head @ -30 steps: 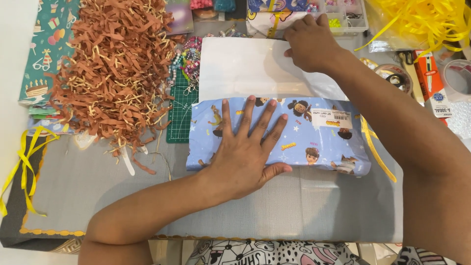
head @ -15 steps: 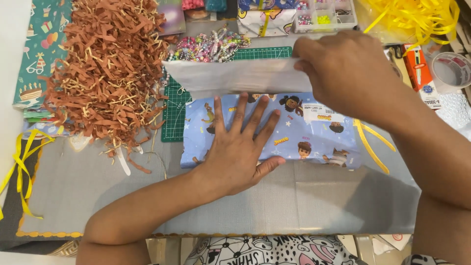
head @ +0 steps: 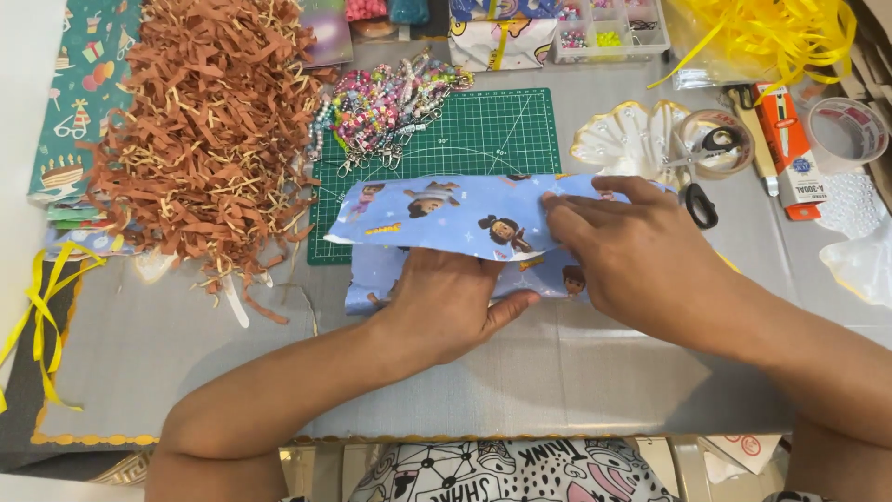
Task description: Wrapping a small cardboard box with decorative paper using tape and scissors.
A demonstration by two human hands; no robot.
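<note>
Two bare hands are working on a parcel wrapped in light blue paper with cartoon children printed on it (head: 437,216), which is lying on the grey table mat (head: 520,372), partly over a green cutting mat (head: 483,135). The left hand (head: 446,307) is lying flat on the parcel, its fingers going under the folded paper flap. The right hand (head: 632,256) is pressing this flap down with fingers spread flat. To the left, a big heap of brown shredded paper (head: 204,130) is resting. Behind the parcel, colourful bead chains (head: 390,102) are lying. Farther back, a clear plastic box with compartments (head: 609,28) is holding small beads, and a clear bag is holding yellow ribbon (head: 771,37).
</note>
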